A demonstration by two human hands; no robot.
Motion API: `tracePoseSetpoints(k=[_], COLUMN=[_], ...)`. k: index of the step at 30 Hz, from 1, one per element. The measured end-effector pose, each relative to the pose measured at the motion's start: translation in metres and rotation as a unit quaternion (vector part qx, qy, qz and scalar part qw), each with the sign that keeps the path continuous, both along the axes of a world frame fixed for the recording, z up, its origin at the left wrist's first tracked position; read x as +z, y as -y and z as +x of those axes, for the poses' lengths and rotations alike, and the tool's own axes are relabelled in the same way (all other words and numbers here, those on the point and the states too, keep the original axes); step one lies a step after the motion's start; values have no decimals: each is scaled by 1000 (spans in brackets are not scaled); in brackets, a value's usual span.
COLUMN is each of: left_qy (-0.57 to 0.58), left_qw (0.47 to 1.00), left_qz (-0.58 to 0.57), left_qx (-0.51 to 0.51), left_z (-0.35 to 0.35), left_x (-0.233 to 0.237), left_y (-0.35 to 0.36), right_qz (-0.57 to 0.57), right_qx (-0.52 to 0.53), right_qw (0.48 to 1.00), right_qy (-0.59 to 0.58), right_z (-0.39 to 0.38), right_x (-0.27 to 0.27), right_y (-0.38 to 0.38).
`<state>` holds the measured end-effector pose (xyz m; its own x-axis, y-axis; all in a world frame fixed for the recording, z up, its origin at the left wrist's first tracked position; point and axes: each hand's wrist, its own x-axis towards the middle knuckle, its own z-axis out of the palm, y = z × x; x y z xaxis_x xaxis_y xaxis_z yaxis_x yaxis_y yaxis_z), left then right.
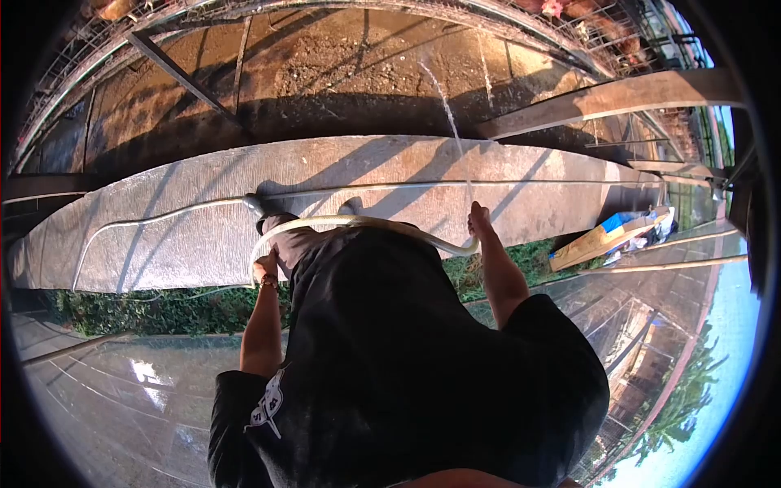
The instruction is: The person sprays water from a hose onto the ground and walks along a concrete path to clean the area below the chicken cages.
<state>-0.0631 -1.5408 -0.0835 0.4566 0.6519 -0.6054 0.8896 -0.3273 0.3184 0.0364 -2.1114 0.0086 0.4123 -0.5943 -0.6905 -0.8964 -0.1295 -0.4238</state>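
Note:
A pale hose (350, 220) runs across the front of my body, from one hand to the other. My right hand (479, 220) is closed around its end, and a thin stream of water (446, 102) sprays from there toward the wet ground beyond the walkway. On the other side, my left hand (265, 267) is wrapped round the same hose, beside my leg, with a bracelet at the wrist. More hose (163, 216) lies along the concrete walkway (325, 167) under my boots.
Wire cages with chickens (573, 10) line the far side. Wooden beams (618, 96) cross at the right and upper left. A cardboard box (590, 246) with blue and white material sits at the right. Green plants (187, 311) and netting (122, 390) border the near edge.

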Motion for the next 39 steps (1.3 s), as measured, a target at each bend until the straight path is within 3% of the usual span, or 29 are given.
tracePoseSetpoints(k=[2, 3, 6, 8, 13, 32, 39], left_qy=[-38, 66, 207, 128, 147, 140, 120], left_qw=[997, 998, 977, 988, 963, 961, 967], left_qz=[55, 14, 13, -13, -89, -90, -86], left_qx=[-34, -8, -46, -89, -206, -223, -210], left_z=[16, 13, 16, 33, 51, 44, 46], left_x=[6, 13, -43, -11, -19, -52, -35], left_y=[6, 11, 4, 16, 17, 1, 5], right_qz=[-1, -1, 1, 0, -7, -18, -21], right_qx=[1, 2, -17, -7, -1, 30, 45], right_qw=[1000, 1000, 1000, 1000, 1000, 999, 999], right_qy=[-1, -1, -20, -13, -20, -6, -1], right_z=[0, 0, 4, 3, 7, 15, 19], right_x=[3, 4, 6, 1, 2, 14, 15], right_y=[-2, -3, -6, -2, -5, -21, -26])
